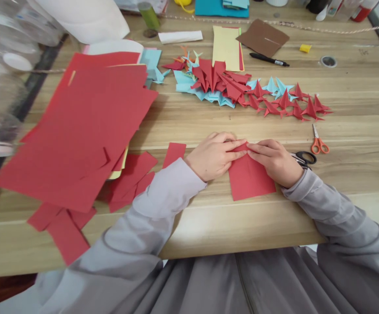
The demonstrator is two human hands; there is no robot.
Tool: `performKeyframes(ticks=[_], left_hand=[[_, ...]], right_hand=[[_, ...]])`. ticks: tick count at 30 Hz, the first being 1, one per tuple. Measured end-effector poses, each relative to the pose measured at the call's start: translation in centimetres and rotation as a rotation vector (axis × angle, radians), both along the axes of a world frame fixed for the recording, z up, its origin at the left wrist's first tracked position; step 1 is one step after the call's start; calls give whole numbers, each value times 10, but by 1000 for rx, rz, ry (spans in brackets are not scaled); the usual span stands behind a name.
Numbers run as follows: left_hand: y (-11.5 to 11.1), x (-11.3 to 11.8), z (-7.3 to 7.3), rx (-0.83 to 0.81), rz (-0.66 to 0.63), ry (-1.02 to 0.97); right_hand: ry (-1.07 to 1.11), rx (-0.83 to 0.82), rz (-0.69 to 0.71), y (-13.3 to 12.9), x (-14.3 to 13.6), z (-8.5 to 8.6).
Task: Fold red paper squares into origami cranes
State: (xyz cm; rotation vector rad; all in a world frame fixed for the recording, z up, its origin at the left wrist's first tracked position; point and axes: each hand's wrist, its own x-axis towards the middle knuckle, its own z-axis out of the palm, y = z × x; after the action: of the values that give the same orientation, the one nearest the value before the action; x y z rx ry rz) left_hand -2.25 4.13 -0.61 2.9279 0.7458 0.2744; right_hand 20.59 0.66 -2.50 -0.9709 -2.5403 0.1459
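Observation:
A red sheet of paper [251, 179] lies on the table in front of me, with a faint crease down its middle. My left hand [213, 156] is closed on its far left edge, index and middle fingers pressed on the paper. From the other side my right hand [272, 159] is closed on the far right edge, its fingertips almost meeting those of the left. The fingers cover the paper's far edge, and the thumbs are mostly hidden. Partly behind my right hand are black-handled scissors [305, 158].
Large red sheets [87, 117] are stacked at left, with red paper strips [68, 235] below. Folded red paper pieces [212, 76] and small red and blue folded shapes [284, 101] sit farther back. Orange-handled scissors [319, 145] lie right; a black pen [268, 59] lies beyond.

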Motion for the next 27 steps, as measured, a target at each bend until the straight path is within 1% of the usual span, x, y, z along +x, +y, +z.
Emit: performKeyframes(ticks=[4, 11, 21, 27], left_hand=[[1, 0, -1, -4, -3, -3], [1, 0, -1, -11, 0, -9], [0, 0, 0, -9, 8, 10], [1, 0, -2, -25, 7, 2]], right_hand=[[27, 5, 2, -1, -2, 2], [55, 91, 30, -1, -4, 3], [84, 60, 22, -1, -4, 2], [55, 89, 21, -1, -5, 3]])
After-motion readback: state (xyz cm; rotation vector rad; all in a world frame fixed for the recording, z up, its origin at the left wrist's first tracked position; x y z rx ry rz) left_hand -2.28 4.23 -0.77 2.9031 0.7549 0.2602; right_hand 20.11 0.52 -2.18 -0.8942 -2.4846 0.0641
